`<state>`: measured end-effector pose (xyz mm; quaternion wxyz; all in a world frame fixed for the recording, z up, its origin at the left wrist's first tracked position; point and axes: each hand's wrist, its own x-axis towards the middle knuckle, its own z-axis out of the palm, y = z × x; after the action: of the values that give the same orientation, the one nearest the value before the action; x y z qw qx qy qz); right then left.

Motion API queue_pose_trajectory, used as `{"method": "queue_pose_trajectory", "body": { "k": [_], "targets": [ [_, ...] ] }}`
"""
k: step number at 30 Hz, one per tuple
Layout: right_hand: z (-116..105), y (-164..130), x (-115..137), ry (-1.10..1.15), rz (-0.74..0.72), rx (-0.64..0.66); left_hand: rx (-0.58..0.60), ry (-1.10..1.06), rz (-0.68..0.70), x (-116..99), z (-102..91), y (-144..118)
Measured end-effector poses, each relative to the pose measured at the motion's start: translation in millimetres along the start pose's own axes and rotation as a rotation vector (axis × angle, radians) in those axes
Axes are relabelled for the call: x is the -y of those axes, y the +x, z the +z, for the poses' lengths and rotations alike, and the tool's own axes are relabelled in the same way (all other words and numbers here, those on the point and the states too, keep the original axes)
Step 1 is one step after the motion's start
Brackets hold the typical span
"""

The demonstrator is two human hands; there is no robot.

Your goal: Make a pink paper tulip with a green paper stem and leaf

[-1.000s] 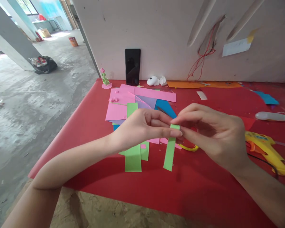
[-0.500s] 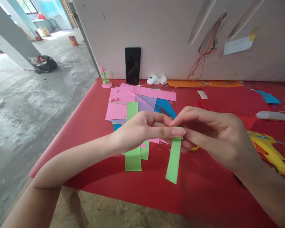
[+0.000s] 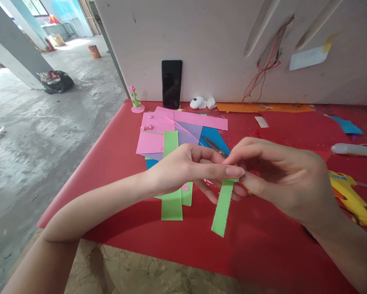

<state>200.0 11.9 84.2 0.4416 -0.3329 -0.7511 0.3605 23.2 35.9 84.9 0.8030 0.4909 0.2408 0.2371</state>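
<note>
A narrow green paper strip [image 3: 223,208] hangs down from between my two hands, its top end pinched and partly hidden by fingers. My left hand [image 3: 198,167] grips that end with the thumb laid across it. Close against it, my right hand [image 3: 278,179] holds the same end between thumb and fingers. Behind the hands, scissors [image 3: 213,145] lie partly covered on blue paper [image 3: 215,136]. A wider green paper strip [image 3: 172,206] lies under my left wrist, over pink paper [image 3: 154,141] and purple paper [image 3: 189,130].
A dark phone [image 3: 171,83] leans on the white panel. A small paper flower [image 3: 134,98] stands at the table's back left corner. At the right are a yellow glue gun [image 3: 351,196] and a whitish tube [image 3: 353,149]. Orange paper [image 3: 241,107] lines the back edge.
My left thumb has slid slightly right over the strip's top end, and my right hand has shifted a little right. The strip's lower end has swung slightly left.
</note>
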Motion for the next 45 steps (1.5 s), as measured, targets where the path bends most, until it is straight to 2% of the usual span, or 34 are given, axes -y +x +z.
{"method": "queue_pose_trajectory", "body": {
  "k": [3, 6, 14, 24, 32, 35, 41, 45],
  "targets": [
    [-1.0, 0.3, -2.8, -0.152, -0.124, -0.051, -0.002, 0.063, -0.023, -1.9, 0.6, -0.9],
    [-3.2, 0.7, -5.4, -0.254, -0.218, -0.047, -0.036, 0.108, -0.021, -4.2, 1.3, -2.5],
    [-8.1, 4.5, -10.3, -0.194, -0.194, 0.012, -0.057, 0.195, 0.027, -9.2, 3.0, -7.2],
    [-4.1, 2.3, -10.3, -0.560, -0.389, -0.166, -0.190, 0.288, 0.029, -5.8, 4.1, -1.6],
    [-6.0, 6.2, -12.1, -0.389, -0.299, -0.047, -0.205, 0.209, 0.043, -5.9, 4.1, -2.5],
    [-6.9, 4.2, -11.4, -0.416, -0.326, -0.083, -0.203, 0.181, 0.043, -5.7, 5.2, -3.0],
    [-5.7, 1.6, -10.5, -0.624, -0.451, -0.151, -0.227, 0.198, 0.079, -5.6, 7.6, -4.6],
    [-6.2, 3.7, -15.6, -0.457, -0.381, -0.136, -0.247, 0.251, 0.135, -6.1, 7.4, -5.6]
  ]
}}
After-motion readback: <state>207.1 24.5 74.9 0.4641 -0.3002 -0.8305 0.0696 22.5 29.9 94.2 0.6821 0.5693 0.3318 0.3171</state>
